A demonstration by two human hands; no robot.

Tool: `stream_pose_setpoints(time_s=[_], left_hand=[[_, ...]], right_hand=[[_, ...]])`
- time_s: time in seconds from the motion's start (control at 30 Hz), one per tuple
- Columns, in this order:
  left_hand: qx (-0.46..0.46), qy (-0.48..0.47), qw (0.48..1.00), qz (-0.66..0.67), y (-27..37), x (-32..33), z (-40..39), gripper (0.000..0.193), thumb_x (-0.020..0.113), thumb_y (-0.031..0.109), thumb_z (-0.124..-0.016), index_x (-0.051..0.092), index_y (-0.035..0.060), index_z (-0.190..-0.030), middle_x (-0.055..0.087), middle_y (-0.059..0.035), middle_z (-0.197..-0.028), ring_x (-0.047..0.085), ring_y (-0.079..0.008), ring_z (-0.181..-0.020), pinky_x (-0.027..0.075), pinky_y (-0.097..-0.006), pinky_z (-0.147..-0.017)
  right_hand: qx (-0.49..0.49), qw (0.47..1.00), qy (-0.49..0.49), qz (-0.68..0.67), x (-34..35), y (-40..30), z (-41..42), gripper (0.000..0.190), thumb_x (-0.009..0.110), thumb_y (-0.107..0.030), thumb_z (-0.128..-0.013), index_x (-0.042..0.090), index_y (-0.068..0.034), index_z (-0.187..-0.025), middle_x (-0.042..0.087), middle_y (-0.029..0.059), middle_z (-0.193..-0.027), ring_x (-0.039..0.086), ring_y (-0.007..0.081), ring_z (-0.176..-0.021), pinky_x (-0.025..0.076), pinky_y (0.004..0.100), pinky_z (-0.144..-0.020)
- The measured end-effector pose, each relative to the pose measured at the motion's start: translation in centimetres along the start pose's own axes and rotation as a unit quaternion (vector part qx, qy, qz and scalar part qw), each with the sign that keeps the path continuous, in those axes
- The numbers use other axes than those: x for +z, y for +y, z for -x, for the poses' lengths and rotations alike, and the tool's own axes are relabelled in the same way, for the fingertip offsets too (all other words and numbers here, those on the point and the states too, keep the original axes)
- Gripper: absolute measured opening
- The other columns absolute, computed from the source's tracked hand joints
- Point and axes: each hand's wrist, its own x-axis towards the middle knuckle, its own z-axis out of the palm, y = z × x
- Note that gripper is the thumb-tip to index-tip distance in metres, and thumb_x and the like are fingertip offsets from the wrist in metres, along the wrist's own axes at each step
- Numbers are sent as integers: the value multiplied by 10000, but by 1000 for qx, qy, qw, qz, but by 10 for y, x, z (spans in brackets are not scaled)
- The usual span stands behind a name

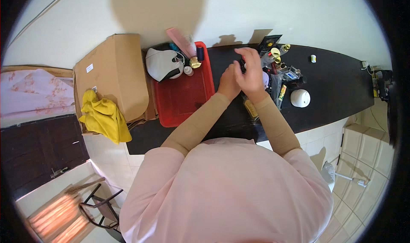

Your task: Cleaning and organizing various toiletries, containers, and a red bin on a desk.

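My left hand (229,82) and my right hand (251,74) are close together over the dark tabletop, their wrists nearly crossing. A small dark and red item (243,64) shows between the fingers, mostly hidden, and which hand has hold of it is unclear. Left of my hands is a red plastic tray (182,106). It holds a white cap-like item (161,63), a pink tube (181,41), a dark blue bottle (200,54), a gold-coloured lid (195,62) and a small white bottle (188,71). Gold-capped bottles (274,53) crowd together just beyond my right hand.
A cardboard box (105,73) with a yellow cloth (104,116) over its edge stands at the left. On the black table (333,82) are a white round container (300,98), a yellow-labelled tube (282,92), a yellowish packet (250,109) and a small white-and-yellow bottle (313,58).
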Motion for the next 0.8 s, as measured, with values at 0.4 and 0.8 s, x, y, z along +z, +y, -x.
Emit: stream_pose_setpoints(time_s=[0.4, 0.8], left_hand=[[-359, 427, 723, 409, -15, -153, 94, 457, 777, 330, -965, 559, 45, -1248, 584, -62, -1112, 553, -157, -1039, 483, -364, -964], [-293, 390, 653, 580, -41, -185, 52, 446, 760, 269, -977, 602, 40, -1325, 625, -106, -1318, 608, -230, -1169, 526, -372, -1022]], right_hand=[[50, 993, -49, -92, 149, -5, -53, 488, 830, -100, -778, 611, -36, -1209, 657, 192, -1083, 630, 417, -1047, 535, 472, -893], [35, 990, -40, -132, 129, -22, -57, 352, 866, -154, -794, 615, -61, -1024, 638, 137, -918, 635, 356, -918, 526, 436, -773]])
